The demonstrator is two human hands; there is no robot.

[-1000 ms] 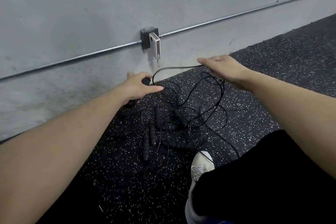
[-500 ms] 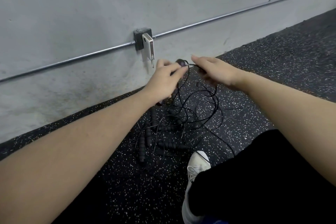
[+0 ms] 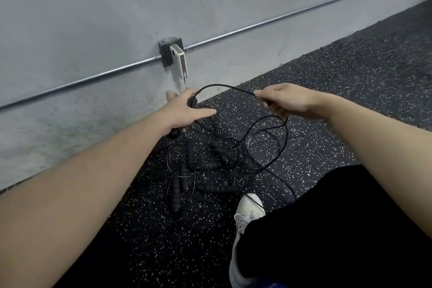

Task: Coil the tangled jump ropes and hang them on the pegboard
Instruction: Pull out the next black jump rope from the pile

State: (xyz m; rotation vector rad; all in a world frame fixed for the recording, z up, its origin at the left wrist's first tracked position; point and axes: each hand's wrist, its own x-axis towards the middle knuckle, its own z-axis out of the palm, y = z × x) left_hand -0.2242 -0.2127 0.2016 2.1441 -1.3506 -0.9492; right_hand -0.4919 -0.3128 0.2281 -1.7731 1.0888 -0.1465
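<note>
There is a single view, taken from the person's head, looking forward and steeply down. It faces the grey wall [image 3: 117,7] where it meets the speckled floor [image 3: 350,77], the seam running slantwise from the lower left edge to the upper right corner. Both forearms reach in from the bottom corners, very near the lens. A white shoe [image 3: 249,210] sits close at the bottom edge.
</note>
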